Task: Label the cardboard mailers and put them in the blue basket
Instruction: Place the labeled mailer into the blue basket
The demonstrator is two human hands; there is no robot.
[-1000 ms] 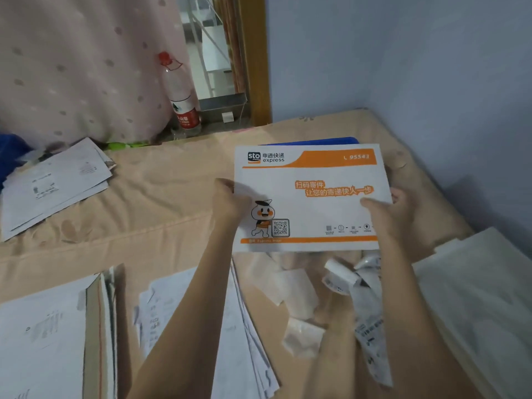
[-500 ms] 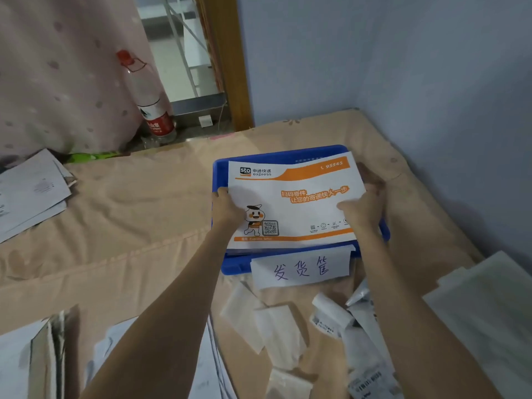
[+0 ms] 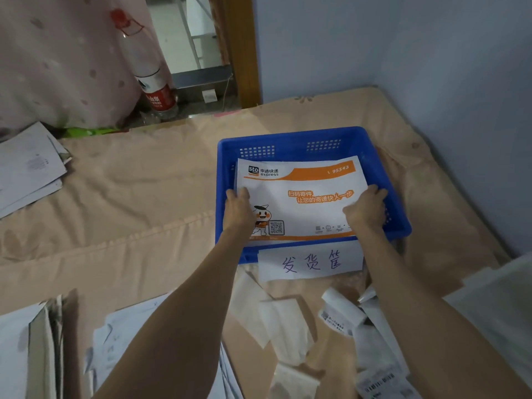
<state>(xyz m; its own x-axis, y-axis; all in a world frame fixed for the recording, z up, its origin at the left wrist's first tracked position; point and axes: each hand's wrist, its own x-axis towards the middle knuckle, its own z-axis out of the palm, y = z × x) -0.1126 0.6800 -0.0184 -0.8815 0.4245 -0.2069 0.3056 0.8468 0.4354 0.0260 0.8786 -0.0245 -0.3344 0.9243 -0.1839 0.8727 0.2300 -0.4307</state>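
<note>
Since the earlier frame, both hands have brought the white and orange cardboard mailer (image 3: 302, 197) lower, and now it sits inside the blue basket (image 3: 377, 156), below the rim, where before it was held over the top. The view also has shifted a little, so the far wall of the basket with its small holes is now visible.

The left hand (image 3: 240, 210) holds the left edge of the mailer; its grip is pinching the mailer, with the thumb on the printed face and the other fingers hidden under the edge. The right hand (image 3: 367, 207) holds the right edge in the same way, thumb on top and fingers curled around the side, close to the right wall of the basket. The mailer lies between the two hands, printed side up, and seems slightly tilted, with the far edge near the back wall.

Just below the hands, on the front wall of the basket, hangs a white paper sign (image 3: 311, 263) with handwritten characters. Nearer to the person than the sign, loose label backing papers (image 3: 282, 323) and curled printed labels (image 3: 371, 341) lie on the beige bed sheet (image 3: 129, 197). Far to the left of the left hand there is a stack of white envelopes (image 3: 28, 168). Beyond the left hand, a plastic water bottle (image 3: 149, 73) stands by the curtain.
</note>
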